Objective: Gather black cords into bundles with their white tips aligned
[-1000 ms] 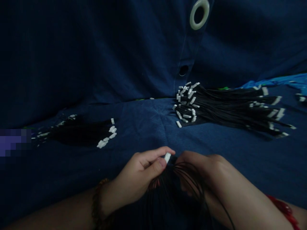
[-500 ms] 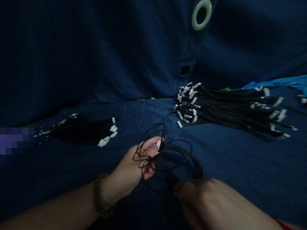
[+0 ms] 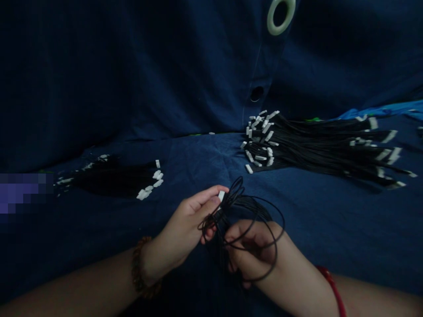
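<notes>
My left hand (image 3: 188,224) pinches a white connector (image 3: 221,194) between thumb and fingers. From that connector runs a bunch of thin black wires (image 3: 254,207), looped into loose coils. Close by on the right, my right hand (image 3: 254,251) is closed on the lower part of the same wires, its fingertips partly hidden behind them. Several wire loops pass in front of the right hand. The far ends of the wires drop into dark shadow below and cannot be made out.
A large pile of black wire harnesses (image 3: 313,147) with white connectors lies at the back right. A smaller bundle (image 3: 112,178) lies at the left. Blue cloth (image 3: 198,154) covers the surface and hangs behind, with a pale ring (image 3: 280,16) at the top. Blue plastic (image 3: 380,110) lies far right.
My right hand has risen and moved up toward the left hand, now showing its fingers on the wires. The wire loops have swung to the right, over the right hand.
</notes>
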A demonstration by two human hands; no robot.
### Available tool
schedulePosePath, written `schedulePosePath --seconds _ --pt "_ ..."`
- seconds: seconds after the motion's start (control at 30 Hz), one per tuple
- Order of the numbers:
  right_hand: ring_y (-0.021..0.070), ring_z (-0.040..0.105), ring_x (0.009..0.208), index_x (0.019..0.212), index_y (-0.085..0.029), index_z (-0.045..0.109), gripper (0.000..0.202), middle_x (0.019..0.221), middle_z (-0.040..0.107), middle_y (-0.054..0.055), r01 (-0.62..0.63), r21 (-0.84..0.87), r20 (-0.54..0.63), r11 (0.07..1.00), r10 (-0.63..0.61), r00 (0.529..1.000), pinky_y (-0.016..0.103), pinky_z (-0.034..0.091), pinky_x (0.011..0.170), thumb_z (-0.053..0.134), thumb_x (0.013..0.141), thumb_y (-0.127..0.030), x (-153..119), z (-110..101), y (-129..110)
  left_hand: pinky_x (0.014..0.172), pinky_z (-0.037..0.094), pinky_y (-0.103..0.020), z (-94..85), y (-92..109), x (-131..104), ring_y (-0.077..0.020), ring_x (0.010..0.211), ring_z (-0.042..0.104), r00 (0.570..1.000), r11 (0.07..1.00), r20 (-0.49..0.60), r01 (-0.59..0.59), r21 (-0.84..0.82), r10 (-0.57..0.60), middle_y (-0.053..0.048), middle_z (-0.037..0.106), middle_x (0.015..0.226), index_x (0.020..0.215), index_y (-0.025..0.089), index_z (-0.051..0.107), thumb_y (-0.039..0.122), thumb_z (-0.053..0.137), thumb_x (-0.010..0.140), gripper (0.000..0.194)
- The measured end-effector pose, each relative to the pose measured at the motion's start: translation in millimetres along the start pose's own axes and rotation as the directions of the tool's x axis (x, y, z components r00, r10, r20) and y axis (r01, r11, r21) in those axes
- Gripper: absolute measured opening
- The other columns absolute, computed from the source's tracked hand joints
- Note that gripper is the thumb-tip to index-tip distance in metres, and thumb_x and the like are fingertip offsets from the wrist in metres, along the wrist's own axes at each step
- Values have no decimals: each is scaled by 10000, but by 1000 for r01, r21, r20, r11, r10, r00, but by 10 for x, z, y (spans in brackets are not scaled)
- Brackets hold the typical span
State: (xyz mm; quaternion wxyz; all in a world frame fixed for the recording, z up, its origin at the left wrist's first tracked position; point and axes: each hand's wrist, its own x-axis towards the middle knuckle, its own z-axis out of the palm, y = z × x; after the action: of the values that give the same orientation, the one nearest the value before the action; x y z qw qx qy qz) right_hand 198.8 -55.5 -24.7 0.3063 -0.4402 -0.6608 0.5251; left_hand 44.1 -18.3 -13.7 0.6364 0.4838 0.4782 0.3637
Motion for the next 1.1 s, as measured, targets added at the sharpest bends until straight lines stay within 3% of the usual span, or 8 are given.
schedulePosePath --seconds 0.27,0.4,0.5,0.63,0.73,0.83,0.93,1.1 --pt "38 405 393 894 -170 464 160 559 462 -65 -77 297 -44 952 94 995 123 334 375 545 763 -211 52 -19 33 374 275 -138 -9 -7 -11 -52 426 386 1000 998 -1 15 -55 -15 35 461 531 1066 219 594 406 569 767 354" --pt "16 410 378 769 -155 526 60 543 477 -50 -279 656 208 702 187 960 93 324 375 530 748 -212 94 -338 -219 361 280 -146 -67 -59 39 -52 408 384 997 996 60 56 -71 -52 33 463 542 1165 212 527 442 569 760 468" --pt "48 543 476 696 -163 593 22 559 541 -31 -70 772 69 631 26 997 98 397 434 574 687 -168 120 -646 -360 369 282 -139 -61 -62 37 -44 435 378 999 995 28 28 -96 -25 42 431 575 1162 210 524 413 572 770 444" --pt "11 547 587 721 -212 628 322 658 576 -59 279 680 -259 679 -134 957 102 431 571 386 918 -293 156 -946 -438 364 287 -126 -19 -22 12 -28 441 346 1000 990 2 9 -139 -8 50 403 606 1099 207 560 371 606 757 383" --pt "-20 569 689 808 -250 628 502 718 599 -102 364 657 -363 660 -146 920 93 424 685 165 972 -355 154 -1034 -479 364 302 -122 -8 0 5 -29 448 358 1000 988 -16 11 -151 -14 48 413 616 1082 199 569 355 631 739 382" --pt "1 557 478 989 -227 596 267 600 589 -88 147 653 -130 743 -81 988 82 416 491 336 943 -275 105 -978 -515 364 311 -121 -20 -8 24 -32 427 388 998 990 -39 50 -129 -55 42 456 584 1120 205 546 374 610 754 408" --pt "69 585 452 818 -149 565 143 635 640 -2 -161 460 206 873 72 976 130 437 445 516 856 -277 26 -803 -525 310 280 -127 -37 -34 57 -44 349 372 996 987 -26 84 -135 -88 49 455 485 1153 194 519 440 618 719 508" --pt "100 568 393 683 -183 498 270 536 609 -5 -169 -143 115 975 186 976 137 361 341 440 863 -375 -136 -519 -440 287 282 -119 -65 -61 51 -37 302 333 995 982 102 21 -186 -2 71 426 420 1103 203 527 482 623 695 504"
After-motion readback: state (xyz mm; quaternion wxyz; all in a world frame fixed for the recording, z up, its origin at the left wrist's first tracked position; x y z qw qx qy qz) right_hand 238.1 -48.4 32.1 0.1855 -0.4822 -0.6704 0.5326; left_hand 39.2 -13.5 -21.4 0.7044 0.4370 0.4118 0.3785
